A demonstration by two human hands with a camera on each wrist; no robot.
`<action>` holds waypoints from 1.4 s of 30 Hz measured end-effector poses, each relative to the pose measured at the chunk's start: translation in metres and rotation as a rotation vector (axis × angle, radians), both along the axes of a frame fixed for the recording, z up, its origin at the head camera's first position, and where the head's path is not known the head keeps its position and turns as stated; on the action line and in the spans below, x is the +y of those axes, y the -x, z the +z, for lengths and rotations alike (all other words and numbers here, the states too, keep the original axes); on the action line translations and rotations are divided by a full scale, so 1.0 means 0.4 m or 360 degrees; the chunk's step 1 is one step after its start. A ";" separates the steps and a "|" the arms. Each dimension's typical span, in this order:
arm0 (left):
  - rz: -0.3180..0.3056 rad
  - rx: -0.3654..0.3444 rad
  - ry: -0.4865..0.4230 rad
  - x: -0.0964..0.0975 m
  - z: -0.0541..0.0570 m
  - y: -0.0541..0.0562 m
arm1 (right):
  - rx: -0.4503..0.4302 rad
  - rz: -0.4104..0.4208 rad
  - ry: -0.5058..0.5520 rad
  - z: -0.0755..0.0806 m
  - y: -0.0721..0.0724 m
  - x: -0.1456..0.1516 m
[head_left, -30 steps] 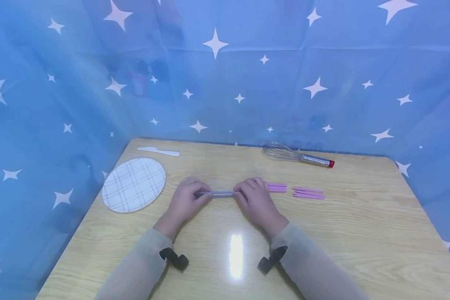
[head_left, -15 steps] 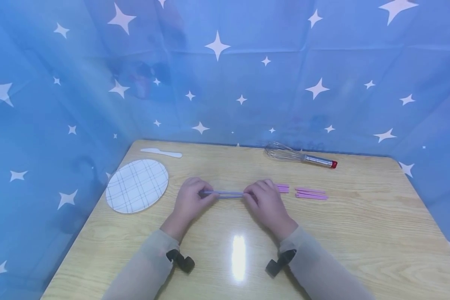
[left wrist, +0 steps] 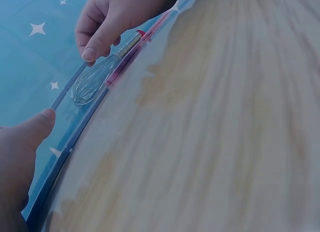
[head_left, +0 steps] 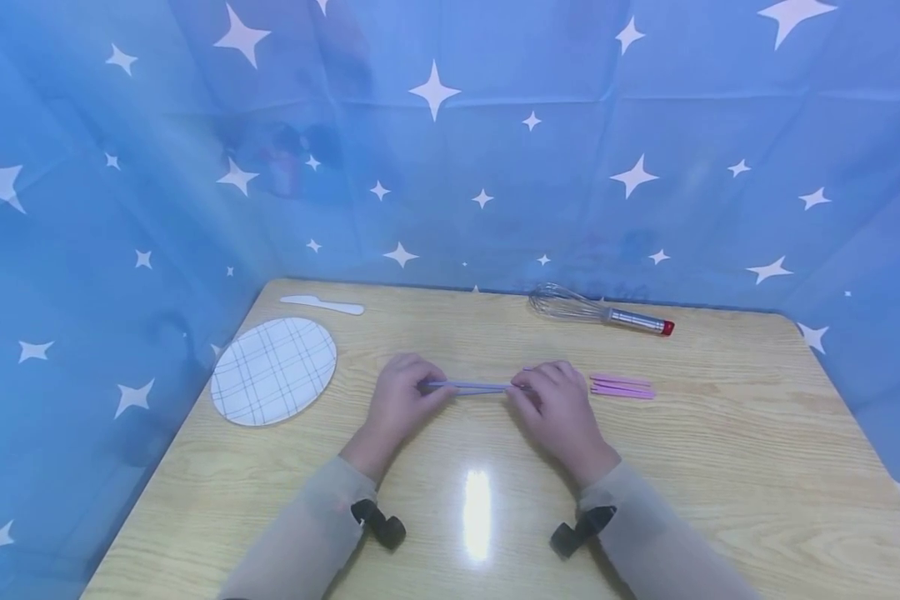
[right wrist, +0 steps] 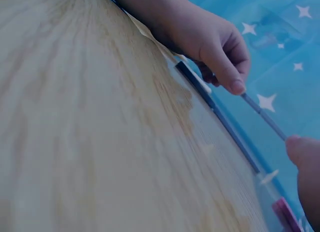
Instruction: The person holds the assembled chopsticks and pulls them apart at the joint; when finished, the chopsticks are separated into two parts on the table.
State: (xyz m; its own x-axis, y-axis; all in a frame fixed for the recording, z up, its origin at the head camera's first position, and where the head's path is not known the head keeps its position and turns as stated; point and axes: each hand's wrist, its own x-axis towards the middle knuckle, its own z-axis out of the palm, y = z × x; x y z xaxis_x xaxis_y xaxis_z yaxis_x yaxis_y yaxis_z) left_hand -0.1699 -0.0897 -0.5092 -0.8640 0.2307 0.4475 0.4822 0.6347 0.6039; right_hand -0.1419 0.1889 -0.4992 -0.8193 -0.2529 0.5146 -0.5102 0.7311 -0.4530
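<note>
My left hand and right hand pinch the two ends of one thin blue-grey stick, much like a chopstick. It is held just above the table; a faint joint or band shows on it. A second blue-grey stick lies on the wood beneath, roughly parallel to the first. Right of my right hand are several pink sticks lying side by side. More pink sticks show beyond the lying stick's end in the right wrist view; in the head view my right hand mostly covers them.
A checked oval plate is at the left of the wooden table, with a white knife behind it. Near the back edge lies a wire whisk with a red-tipped handle. A blue starry curtain hangs behind.
Both hands have shifted right together with the pinched stick. My right hand now hides the nearer pink sticks, which showed before. The plate, knife and whisk lie where they were.
</note>
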 end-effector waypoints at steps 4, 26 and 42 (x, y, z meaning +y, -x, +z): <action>-0.0013 0.0018 0.0026 0.025 0.001 0.002 | 0.0071 0.0010 0.0015 0.003 -0.009 0.023; -0.0226 0.0019 0.0137 0.198 0.011 0.000 | 0.0037 -0.0201 0.0031 -0.007 -0.072 0.188; -0.0347 0.0114 0.0247 0.335 0.018 -0.014 | 0.0008 -0.0250 -0.0008 -0.003 -0.127 0.332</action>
